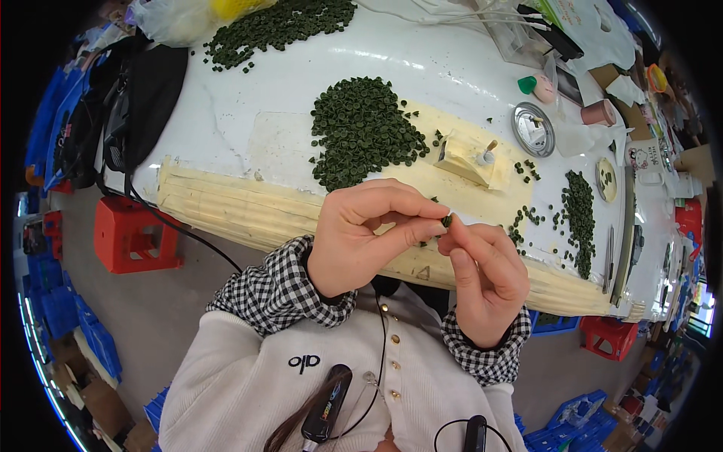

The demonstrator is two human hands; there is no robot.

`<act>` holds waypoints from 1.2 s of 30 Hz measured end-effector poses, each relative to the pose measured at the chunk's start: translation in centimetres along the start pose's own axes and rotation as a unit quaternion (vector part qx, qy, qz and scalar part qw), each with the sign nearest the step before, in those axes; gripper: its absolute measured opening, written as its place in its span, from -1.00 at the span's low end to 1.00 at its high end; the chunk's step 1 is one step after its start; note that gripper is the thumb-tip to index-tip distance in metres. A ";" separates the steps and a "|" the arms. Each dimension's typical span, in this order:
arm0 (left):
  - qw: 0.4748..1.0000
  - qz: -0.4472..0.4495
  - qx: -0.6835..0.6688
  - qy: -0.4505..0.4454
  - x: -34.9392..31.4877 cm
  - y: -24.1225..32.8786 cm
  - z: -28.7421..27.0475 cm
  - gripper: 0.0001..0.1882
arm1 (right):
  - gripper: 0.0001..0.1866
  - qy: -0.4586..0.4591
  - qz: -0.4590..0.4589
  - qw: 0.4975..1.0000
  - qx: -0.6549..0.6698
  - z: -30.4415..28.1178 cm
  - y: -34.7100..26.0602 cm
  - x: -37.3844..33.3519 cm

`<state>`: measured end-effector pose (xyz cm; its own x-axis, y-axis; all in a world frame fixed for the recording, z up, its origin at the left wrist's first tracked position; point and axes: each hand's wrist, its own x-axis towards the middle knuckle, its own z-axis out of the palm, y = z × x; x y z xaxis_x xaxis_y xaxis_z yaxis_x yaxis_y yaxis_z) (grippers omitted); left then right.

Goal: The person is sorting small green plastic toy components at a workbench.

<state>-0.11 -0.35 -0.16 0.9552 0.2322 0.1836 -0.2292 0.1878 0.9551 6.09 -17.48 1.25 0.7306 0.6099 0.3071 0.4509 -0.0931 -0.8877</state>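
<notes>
head view shows two bare hands meeting before the front edge of a white table (226,98); the left hand (350,233) has thumb and forefinger pressed toward each other, and they are pinching one small green piece (446,221) at their tips; the right hand (489,279) is just beside it, with its forefinger tip very near to this piece and its fingers curled; i cannot tell if the right fingers also grip the piece or only touch it; the piece is above the padded yellow edge (241,215) of the table; behind the left hand lies a big heap of green pieces (361,135); to the right of this heap stands a pale yellow block (467,162) with a short peg; other green pieces are scattered near the block, and a narrow heap (580,218) lies farther to the right; one round metal dish (533,129) is behind the block, at its right; a red stool (128,233) stands at the left below the table.
</notes>
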 end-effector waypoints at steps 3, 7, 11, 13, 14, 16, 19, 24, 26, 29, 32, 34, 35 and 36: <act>1.000 0.008 0.020 -0.011 0.0 0.3 -0.1 -0.82 | -0.68 0.007 -0.007 1.000 0.006 0.1 0.0 0.0; 0.998 -0.022 -0.052 0.003 -0.1 -0.2 -0.1 -0.82 | -0.69 0.004 -0.012 1.000 0.006 0.2 -0.2 0.1; 0.999 -0.019 -0.048 0.003 0.0 -0.3 -0.1 -0.82 | -0.69 0.000 -0.022 1.000 -0.008 0.2 -0.1 0.2; 0.998 -0.023 -0.053 0.001 0.0 -0.3 -0.1 -0.83 | -0.69 -0.004 -0.026 1.000 -0.015 0.1 -0.1 0.2; 0.998 -0.026 -0.057 -0.001 0.0 -0.2 -0.2 -0.83 | -0.69 -0.007 -0.026 0.999 -0.018 0.0 -0.1 0.3; 0.997 -0.032 -0.064 -0.004 0.0 -0.2 -0.2 -0.83 | -0.69 -0.012 -0.037 0.999 -0.031 -0.1 0.0 0.3; 0.997 -0.042 -0.069 -0.005 0.1 -0.2 -0.3 -0.83 | -0.69 -0.017 -0.060 0.997 -0.053 -0.3 0.2 0.4; 0.997 -0.050 -0.065 -0.003 0.0 -0.4 -0.4 -0.82 | -0.68 -0.019 -0.077 0.995 -0.059 -0.2 0.7 0.3; 0.998 -0.038 -0.040 -0.014 0.1 -0.2 -0.5 -0.81 | -0.69 -0.021 -0.073 0.995 -0.057 -0.2 0.7 0.3; 0.999 -0.020 -0.003 -0.027 0.1 -0.2 -0.8 -0.81 | -0.70 -0.021 -0.060 0.997 -0.043 -0.2 0.6 0.3; 1.000 -0.013 0.005 -0.027 0.1 -0.3 -0.8 -0.81 | -0.71 -0.019 -0.046 0.998 -0.040 -0.2 0.5 0.2; 1.000 -0.020 -0.008 -0.016 0.1 -0.3 -0.8 -0.81 | -0.71 -0.017 -0.044 0.998 -0.044 -0.1 0.5 0.3; 0.999 -0.025 -0.019 -0.008 0.1 -0.2 -0.6 -0.81 | -0.71 -0.016 -0.048 0.998 -0.047 -0.1 0.4 0.5; 0.999 -0.031 -0.030 0.001 0.2 -0.2 -0.6 -0.81 | -0.70 -0.015 -0.052 0.997 -0.051 -0.1 0.4 0.7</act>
<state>-0.01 0.22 -0.41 0.9676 0.2198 0.1244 -0.1807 0.2582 0.9490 6.83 -17.18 1.15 0.6627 0.6431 0.3836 0.5736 -0.1067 -0.8121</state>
